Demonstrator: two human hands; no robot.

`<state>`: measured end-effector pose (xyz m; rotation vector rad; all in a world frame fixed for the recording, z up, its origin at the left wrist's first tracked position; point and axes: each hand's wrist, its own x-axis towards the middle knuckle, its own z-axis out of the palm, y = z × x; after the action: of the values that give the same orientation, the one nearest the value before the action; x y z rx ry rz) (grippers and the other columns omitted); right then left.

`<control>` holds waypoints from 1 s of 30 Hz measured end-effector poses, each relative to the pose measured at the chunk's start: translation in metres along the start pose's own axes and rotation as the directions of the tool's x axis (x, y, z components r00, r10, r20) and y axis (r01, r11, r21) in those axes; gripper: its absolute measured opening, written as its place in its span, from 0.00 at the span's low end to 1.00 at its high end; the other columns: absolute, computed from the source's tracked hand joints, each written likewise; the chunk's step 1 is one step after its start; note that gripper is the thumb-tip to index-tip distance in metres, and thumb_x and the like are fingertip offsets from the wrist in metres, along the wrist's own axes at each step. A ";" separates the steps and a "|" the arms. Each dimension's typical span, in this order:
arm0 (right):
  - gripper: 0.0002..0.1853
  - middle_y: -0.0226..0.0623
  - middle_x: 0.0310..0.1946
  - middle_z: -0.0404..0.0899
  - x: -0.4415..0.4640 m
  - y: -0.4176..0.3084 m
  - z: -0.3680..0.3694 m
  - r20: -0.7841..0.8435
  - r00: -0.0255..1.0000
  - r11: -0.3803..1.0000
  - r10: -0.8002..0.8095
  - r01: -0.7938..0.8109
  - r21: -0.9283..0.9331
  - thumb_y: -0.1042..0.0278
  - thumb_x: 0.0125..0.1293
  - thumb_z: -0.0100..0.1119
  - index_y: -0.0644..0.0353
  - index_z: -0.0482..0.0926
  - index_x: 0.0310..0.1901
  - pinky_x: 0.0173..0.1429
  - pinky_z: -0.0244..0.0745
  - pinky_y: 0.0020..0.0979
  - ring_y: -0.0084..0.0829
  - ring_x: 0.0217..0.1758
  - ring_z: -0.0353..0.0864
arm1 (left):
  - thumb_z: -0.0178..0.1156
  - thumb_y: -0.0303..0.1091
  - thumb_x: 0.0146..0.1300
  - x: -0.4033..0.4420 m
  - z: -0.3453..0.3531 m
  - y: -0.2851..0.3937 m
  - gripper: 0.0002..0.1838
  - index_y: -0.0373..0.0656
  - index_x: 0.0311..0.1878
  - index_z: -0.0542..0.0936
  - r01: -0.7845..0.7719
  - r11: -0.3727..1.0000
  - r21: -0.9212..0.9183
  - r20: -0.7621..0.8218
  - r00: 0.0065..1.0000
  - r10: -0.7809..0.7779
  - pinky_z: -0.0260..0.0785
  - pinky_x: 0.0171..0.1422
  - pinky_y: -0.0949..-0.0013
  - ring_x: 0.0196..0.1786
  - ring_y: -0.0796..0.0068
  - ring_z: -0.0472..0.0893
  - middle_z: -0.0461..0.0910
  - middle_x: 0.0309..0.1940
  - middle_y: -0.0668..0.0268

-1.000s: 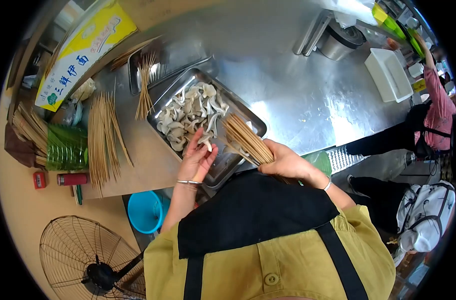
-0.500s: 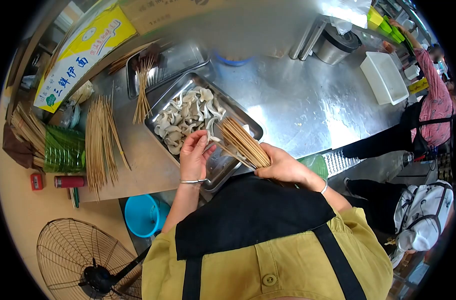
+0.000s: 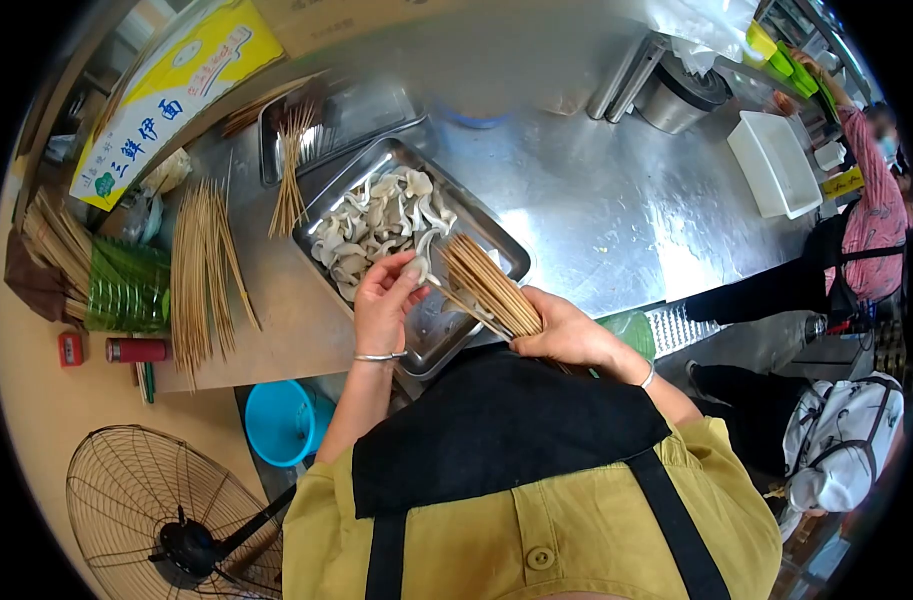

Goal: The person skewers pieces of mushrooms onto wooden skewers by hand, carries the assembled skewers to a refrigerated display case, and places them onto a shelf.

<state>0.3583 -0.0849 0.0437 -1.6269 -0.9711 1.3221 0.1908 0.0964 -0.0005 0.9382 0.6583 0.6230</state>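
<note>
Head view, centre: pinching oyster mushroom (image 3: 416, 268) in left hand (image 3: 381, 312), near tip of single skewer (image 3: 466, 307); gripping skewer bundle (image 3: 488, 285) in right hand (image 3: 568, 328), partly masking steel tray (image 3: 428, 354). Steady skewer; press straight, avoid tearing. Note spare skewers (image 3: 204, 280) on worktop (image 3: 596, 230), left of frame; mushroom pile (image 3: 371, 225) in tray.

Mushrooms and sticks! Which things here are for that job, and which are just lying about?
Seem part of the job:
- mushrooms, one in the left hand
- metal tray
- stick bundle in the right hand

Seem just lying about:
- fan
- blue bucket
- white tub
</note>
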 end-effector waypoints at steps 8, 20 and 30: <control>0.29 0.39 0.41 0.76 -0.002 0.003 0.001 -0.007 1.000 0.999 -0.004 0.004 0.040 0.74 0.48 0.63 0.69 0.67 0.54 0.53 0.68 0.26 0.26 0.46 0.73 | 0.58 0.28 0.61 -0.006 0.008 0.005 0.10 0.40 0.46 0.76 0.148 0.989 -0.018 -0.020 0.989 -0.149 0.76 0.43 0.73 0.39 0.80 0.77 0.78 0.38 0.68; 0.28 0.36 0.38 0.75 -0.001 0.006 -0.004 -0.083 0.995 0.998 0.048 -0.051 -0.028 0.73 0.49 0.64 0.69 0.67 0.52 0.48 0.69 0.25 0.24 0.41 0.73 | 0.61 0.35 0.60 -0.001 0.016 -0.013 0.15 0.41 0.48 0.75 0.412 0.911 0.023 -0.007 0.911 -0.412 0.73 0.38 0.79 0.35 0.80 0.78 0.79 0.36 0.70; 0.22 0.32 0.31 0.74 -0.014 0.011 -0.015 0.012 0.984 0.882 0.178 -0.165 0.441 0.77 0.51 0.59 0.68 0.68 0.49 0.36 0.72 0.22 0.21 0.31 0.74 | 0.58 0.45 0.56 0.092 -0.014 -0.021 0.16 0.39 0.31 0.81 -0.114 0.029 0.993 0.104 0.966 0.239 0.70 0.38 0.57 0.34 0.53 0.79 0.80 0.31 0.54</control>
<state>0.3720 -0.1041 0.0408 -1.3940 -0.4649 1.5042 0.2434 0.1612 -0.0465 2.4398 1.1079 0.3185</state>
